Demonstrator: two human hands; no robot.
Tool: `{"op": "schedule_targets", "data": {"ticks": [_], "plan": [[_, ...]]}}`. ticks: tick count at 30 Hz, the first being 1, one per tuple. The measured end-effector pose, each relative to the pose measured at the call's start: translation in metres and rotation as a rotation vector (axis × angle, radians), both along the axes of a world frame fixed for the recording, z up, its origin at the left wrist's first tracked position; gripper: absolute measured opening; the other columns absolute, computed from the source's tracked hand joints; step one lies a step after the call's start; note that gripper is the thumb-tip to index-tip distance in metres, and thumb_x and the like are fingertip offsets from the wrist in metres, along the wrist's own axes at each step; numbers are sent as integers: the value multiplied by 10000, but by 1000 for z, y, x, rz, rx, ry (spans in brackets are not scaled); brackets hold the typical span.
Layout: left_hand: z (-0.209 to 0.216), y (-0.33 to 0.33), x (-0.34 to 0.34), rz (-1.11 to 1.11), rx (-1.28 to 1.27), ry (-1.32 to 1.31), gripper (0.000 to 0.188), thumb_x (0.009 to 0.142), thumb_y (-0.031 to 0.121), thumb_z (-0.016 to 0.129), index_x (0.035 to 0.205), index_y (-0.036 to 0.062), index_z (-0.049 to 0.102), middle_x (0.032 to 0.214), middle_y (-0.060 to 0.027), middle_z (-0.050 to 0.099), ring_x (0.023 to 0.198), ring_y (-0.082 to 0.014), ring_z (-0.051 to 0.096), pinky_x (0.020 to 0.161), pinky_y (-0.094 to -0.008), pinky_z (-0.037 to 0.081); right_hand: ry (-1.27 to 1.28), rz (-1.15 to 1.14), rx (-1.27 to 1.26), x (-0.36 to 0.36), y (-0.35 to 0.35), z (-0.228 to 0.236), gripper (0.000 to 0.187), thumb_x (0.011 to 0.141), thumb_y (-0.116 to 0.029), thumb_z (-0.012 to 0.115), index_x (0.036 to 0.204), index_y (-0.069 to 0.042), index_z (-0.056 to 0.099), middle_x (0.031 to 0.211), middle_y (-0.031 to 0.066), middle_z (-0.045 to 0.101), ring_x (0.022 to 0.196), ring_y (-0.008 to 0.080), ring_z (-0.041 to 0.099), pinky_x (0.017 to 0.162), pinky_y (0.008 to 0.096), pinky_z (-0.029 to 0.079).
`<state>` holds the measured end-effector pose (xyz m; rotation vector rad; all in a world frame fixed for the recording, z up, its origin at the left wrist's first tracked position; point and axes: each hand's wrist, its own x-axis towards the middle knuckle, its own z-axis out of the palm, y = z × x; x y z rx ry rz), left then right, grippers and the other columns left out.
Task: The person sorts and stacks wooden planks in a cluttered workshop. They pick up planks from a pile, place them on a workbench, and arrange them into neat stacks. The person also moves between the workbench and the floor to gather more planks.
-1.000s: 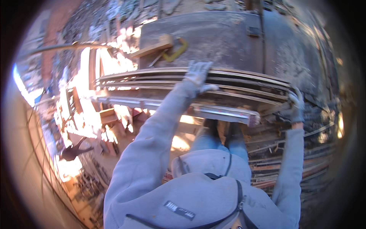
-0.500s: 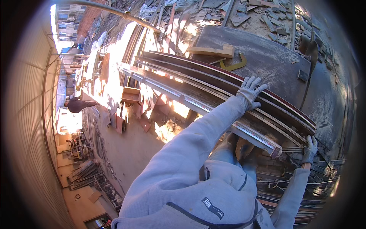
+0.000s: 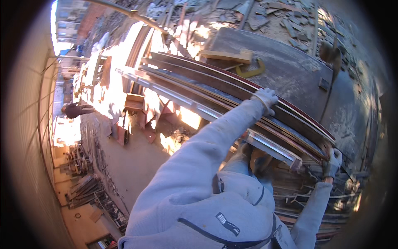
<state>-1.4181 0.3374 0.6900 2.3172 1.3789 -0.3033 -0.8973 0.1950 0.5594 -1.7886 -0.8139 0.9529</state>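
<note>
Several long brown boards (image 3: 298,122) stand on edge side by side, running from the upper left toward the lower right; the outermost has a dark red edge. My left hand (image 3: 266,101), in a pale glove, is closed over the boards' top edges, past their middle, with the fingertips partly hidden. At their near right end, my gloved right hand (image 3: 333,162) grips the board ends, its thumb side against them. Along the side nearest me lies a metal rail with a measuring scale (image 3: 273,148).
Beyond the boards is a dark, dusty worktable (image 3: 290,62) with a wooden block (image 3: 228,55), a yellow clamp (image 3: 251,74) and a small dark block (image 3: 323,84). Scrap pieces (image 3: 257,18) litter the ground behind. Another person (image 3: 76,110) is far left. Metal lengths (image 3: 306,199) lie below my right arm.
My left hand's spread fingers have drawn in and closed over the board edges. My right hand has curled around the board ends. The boards have shifted, and the whole view has moved slightly.
</note>
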Motion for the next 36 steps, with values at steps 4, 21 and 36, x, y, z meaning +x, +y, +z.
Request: {"op": "schedule_targets", "data": {"ticks": [4,21,36], "plan": [[-21,-2,-5,45,44,-90,424,767,313,931,1120,142,770,1212,-133,661,1200,-361,628,1043,-479,530,-191,144,110,-21,-7,41,161,1030,-160,756,1153,-56,765,942,-7,729,813,71,628,730,258,527],[3,-69,-46,-9,681,-569,390,715,49,838,1044,157,659,1010,-53,686,945,-300,692,826,-431,555,-1479,594,611,-86,3,229,342,800,10,718,1126,-73,783,1144,117,801,1076,322,771,984,495,615],[48,-72,-114,-139,420,-273,217,898,287,763,1089,186,736,1010,-12,759,945,-273,741,870,-417,574,-1048,829,-77,-10,-60,204,542,789,-245,889,1243,-28,689,1160,179,718,1139,438,660,1009,530,516]]}}
